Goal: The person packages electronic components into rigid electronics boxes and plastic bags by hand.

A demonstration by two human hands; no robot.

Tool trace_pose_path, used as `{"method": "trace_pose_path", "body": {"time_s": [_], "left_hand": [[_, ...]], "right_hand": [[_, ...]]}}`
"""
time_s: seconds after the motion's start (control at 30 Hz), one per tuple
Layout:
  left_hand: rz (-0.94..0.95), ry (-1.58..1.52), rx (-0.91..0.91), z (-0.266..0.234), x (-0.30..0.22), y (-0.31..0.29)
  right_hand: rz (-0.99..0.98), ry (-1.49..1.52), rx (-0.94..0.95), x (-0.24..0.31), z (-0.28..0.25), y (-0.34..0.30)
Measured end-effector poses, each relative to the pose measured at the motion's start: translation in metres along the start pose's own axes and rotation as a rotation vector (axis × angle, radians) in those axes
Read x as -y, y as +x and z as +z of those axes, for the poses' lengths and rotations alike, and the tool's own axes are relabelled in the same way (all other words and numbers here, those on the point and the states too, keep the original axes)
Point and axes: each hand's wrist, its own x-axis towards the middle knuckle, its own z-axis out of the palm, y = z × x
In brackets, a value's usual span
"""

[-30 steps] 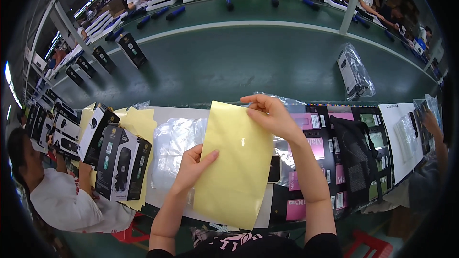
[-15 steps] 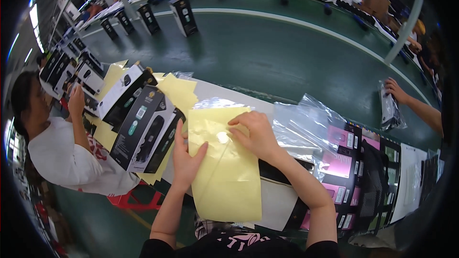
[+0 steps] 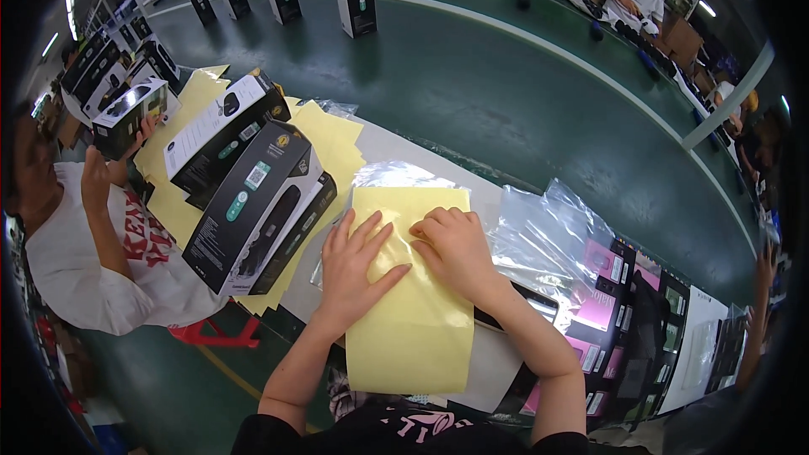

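A glossy yellow sheet (image 3: 410, 354) lies in front of me, its near end reaching over the table edge. Fingers spread, my left hand (image 3: 354, 278) rests flat on the sheet's left half. On the upper right part of the sheet is my right hand (image 3: 459, 253), its fingers curled and the thumb close to the fingertips. Whatever the right fingertips may hold is too small to make out. Beneath the sheet's far edge shows crinkled clear plastic (image 3: 392, 175). Clear plastic bags (image 3: 539, 232) lie just right of my right hand.
Black-and-white boxes (image 3: 253, 202) lean on yellow sheets (image 3: 333, 135) at left. Beside them a seated person (image 3: 126, 253) handles a box (image 3: 131, 118). Pink-and-black printed packaging (image 3: 598, 303) covers the right side. Upright boxes (image 3: 356, 0) stand on the green conveyor (image 3: 506, 93) beyond.
My left hand has moved from the sheet's left edge to lie flat on it. My right hand stays near the same spot. The person at left has turned a box in their hands.
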Motion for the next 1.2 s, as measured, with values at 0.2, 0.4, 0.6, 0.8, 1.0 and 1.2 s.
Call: {"method": "trace_pose_path", "body": {"time_s": [0.2,0.4,0.6,0.8,1.0,1.2], "left_hand": [[-0.021,-0.008,-0.003,-0.0006,0.0005,-0.0016],[-0.007,-0.026,-0.019,0.0000,0.0021,-0.0017],[-0.003,-0.016,-0.019,-0.0010,0.0032,-0.0015],[-0.008,-0.026,-0.019,0.0000,0.0028,-0.0005],[-0.004,-0.013,-0.049,-0.0012,0.0056,-0.0042],[0.040,-0.025,-0.065,0.0058,0.0061,-0.0050]], "right_hand": [[-0.002,-0.045,0.022,0.0021,0.0025,0.0010],[0.007,-0.050,0.022,0.0019,0.0032,-0.0005],[0.018,-0.022,-0.009,0.0048,0.0037,0.0000],[0.042,0.141,-0.010,0.0001,-0.0028,0.0062],[0.027,0.169,0.011,-0.0010,0.0019,0.0025],[0.148,0.153,0.015,0.0070,0.0029,0.0030]]}}
